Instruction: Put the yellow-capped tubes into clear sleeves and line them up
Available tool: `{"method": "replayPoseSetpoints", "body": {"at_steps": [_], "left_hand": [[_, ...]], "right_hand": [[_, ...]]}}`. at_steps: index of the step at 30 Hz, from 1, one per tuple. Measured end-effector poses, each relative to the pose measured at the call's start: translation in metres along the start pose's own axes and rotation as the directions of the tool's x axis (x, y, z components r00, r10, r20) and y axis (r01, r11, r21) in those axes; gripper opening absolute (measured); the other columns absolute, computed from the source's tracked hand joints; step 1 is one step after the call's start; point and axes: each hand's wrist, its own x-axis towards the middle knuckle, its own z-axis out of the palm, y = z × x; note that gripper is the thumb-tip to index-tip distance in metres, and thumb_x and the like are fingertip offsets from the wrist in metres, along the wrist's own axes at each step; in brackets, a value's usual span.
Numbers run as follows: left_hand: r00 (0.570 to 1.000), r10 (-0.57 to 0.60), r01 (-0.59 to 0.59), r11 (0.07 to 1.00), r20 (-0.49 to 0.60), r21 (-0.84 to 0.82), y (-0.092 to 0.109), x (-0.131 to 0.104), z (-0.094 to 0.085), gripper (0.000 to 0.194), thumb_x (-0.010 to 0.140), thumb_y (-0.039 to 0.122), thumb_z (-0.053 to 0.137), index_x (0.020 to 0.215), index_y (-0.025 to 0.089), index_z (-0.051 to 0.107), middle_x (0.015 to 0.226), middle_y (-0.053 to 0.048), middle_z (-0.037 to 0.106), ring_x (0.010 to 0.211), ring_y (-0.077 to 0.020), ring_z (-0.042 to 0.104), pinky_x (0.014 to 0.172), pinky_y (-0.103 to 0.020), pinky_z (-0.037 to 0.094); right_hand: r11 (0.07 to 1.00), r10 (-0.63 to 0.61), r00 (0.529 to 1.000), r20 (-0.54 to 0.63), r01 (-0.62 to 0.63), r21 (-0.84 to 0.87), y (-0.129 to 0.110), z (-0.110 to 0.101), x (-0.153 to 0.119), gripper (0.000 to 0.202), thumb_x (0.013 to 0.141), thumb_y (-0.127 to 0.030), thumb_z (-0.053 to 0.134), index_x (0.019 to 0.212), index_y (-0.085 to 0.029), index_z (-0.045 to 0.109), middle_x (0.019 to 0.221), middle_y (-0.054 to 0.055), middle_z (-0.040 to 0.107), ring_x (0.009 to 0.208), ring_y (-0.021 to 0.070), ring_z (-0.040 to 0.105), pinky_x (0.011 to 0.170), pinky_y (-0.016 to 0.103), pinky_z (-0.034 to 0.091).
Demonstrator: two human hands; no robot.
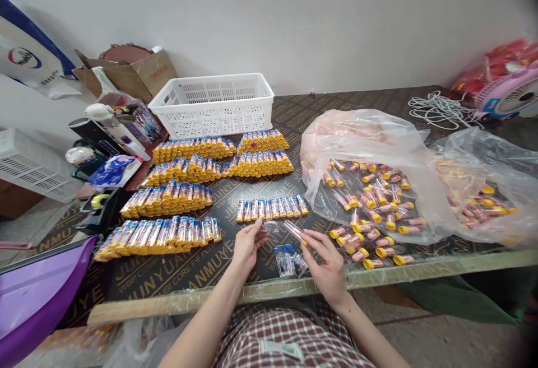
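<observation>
My left hand (pixel 249 246) pinches a small clear plastic piece (pixel 270 226) between thumb and fingers. In my right hand (pixel 323 261) is a clear tube with a yellow end (pixel 295 232), tilted toward the left hand and apart from the plastic piece. Just beyond both hands lies a short row of blue-topped tubes (pixel 273 209). Small blue and clear packets (pixel 289 260) rest on the table between my wrists. To the right, loose yellow-capped tubes (pixel 370 242) spill from a clear plastic bag (pixel 365 127).
Stacked rows of blue and yellow tubes (pixel 162 236) fill the left side, with a white basket (pixel 214 116) behind them. A tape dispenser (pixel 98 211) and purple bin (pixel 46 301) stand left. Another bag (pixel 496 161), a cable (pixel 441 109) and a pink fan (pixel 504 91) are right.
</observation>
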Motion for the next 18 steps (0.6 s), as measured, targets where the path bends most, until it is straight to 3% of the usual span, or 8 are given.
{"method": "replayPoseSetpoints", "body": {"at_steps": [8, 12, 18], "left_hand": [[0.999, 0.035, -0.035, 0.998, 0.008, 0.048, -0.004, -0.002, 0.000, 0.041, 0.049, 0.044, 0.083, 0.062, 0.012, 0.061, 0.057, -0.002, 0.064, 0.056, -0.0127, 0.062, 0.055, -0.022, 0.049], [0.983, 0.139, -0.151, 0.984, 0.123, 0.091, -0.006, -0.007, 0.003, 0.040, 0.058, 0.048, 0.077, 0.070, 0.012, 0.064, 0.068, -0.002, 0.066, 0.060, -0.0115, 0.060, 0.061, -0.025, 0.051], [0.963, 0.042, -0.060, 0.996, 0.268, 0.060, 0.000, -0.020, 0.011, 0.040, 0.055, 0.033, 0.083, 0.085, 0.014, 0.065, 0.075, -0.002, 0.068, 0.064, -0.0111, 0.061, 0.063, -0.022, 0.050]], "right_hand": [[0.999, -0.018, 0.997, 0.077, 0.014, 0.049, -0.002, 0.006, -0.003, 0.036, 0.086, -0.014, 0.052, 0.116, -0.031, 0.062, 0.108, 0.006, 0.062, 0.101, 0.0205, 0.060, 0.090, 0.038, 0.051], [0.997, 0.009, 0.978, 0.208, -0.024, 0.072, -0.002, 0.008, -0.004, 0.035, 0.088, -0.016, 0.046, 0.117, -0.029, 0.062, 0.112, 0.007, 0.061, 0.105, 0.0209, 0.059, 0.091, 0.038, 0.050], [0.998, -0.018, 0.976, 0.218, 0.004, 0.064, 0.007, 0.012, -0.006, 0.043, 0.085, -0.013, 0.046, 0.124, -0.031, 0.055, 0.103, 0.007, 0.058, 0.097, 0.0197, 0.059, 0.084, 0.036, 0.052]]}}
